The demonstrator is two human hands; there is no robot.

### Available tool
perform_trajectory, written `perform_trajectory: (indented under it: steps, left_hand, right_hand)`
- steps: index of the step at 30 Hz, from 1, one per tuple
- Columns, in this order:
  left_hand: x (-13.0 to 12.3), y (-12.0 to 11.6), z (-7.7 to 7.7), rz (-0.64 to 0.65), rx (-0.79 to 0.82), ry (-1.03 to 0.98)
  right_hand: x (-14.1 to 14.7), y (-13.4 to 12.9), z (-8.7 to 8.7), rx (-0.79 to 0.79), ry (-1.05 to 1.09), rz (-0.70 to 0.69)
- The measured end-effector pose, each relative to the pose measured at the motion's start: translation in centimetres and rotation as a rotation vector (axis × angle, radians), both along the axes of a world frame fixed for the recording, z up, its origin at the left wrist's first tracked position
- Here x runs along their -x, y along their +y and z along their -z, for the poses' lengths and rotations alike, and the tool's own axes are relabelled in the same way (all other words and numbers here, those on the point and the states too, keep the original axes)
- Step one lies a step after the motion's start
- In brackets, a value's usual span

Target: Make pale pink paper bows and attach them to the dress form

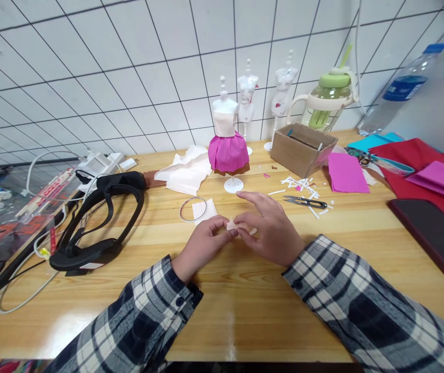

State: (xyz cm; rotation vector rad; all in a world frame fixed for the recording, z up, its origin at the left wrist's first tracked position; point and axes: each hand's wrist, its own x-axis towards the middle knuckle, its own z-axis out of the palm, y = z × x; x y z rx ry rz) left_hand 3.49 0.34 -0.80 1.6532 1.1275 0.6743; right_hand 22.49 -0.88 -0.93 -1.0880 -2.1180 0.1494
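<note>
Between my two hands is a small cream piece of paper (231, 225), folded or crumpled, partly covered by the fingers. My left hand (203, 242) pinches it between thumb and index finger. From the other side, my right hand (271, 228) grips it with thumb and fingertips, the index finger raised. Just beyond them lies a square of cream paper (209, 208) with a thin metal ring (183, 211) partly over it. Behind the hands stands a mini dress form (225, 111) in a cream top and a pleated magenta skirt (227, 153).
Thread snips (305, 201) lie among white paper scraps (303, 184). Two bare dress forms (247, 93) stand behind, left of a cardboard box (301, 155). Magenta paper (348, 173) and a phone (435, 235) are at right. A black headset strap (101, 254) lies left.
</note>
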Motion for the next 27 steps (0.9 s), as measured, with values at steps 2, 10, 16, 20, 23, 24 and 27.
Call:
perform_trajectory:
  steps: [2,10,16,20,23,24,27]
  left_hand:
    - [0.1,0.1,0.1,-0.045,0.007,-0.008]
    - [0.1,0.0,-0.1,-0.042,0.052,-0.039]
    - [0.1,0.0,-0.1,-0.074,0.023,-0.026]
    - [0.1,0.1,0.0,-0.143,-0.011,-0.009]
    - [0.1,0.1,0.0,-0.176,-0.002,0.008]
    - [0.1,0.1,0.0,-0.179,0.001,-0.002]
    - [0.1,0.2,-0.2,-0.207,-0.062,-0.060]
  right_hand:
    - [-0.1,0.2,0.1,0.086,0.154,-0.026]
    - [0.1,1.1,0.5,0.929,0.585,-0.025]
    - [0.2,1.1,0.6,0.999,0.729,-0.009]
    - [0.2,1.1,0.7,0.958,0.703,0.009]
    - [0.2,1.1,0.7,0.931,0.657,0.005]
    - [0.2,1.1,0.7,0.935,0.655,0.004]
    - [0.2,1.1,0.7,0.973,0.690,-0.001]
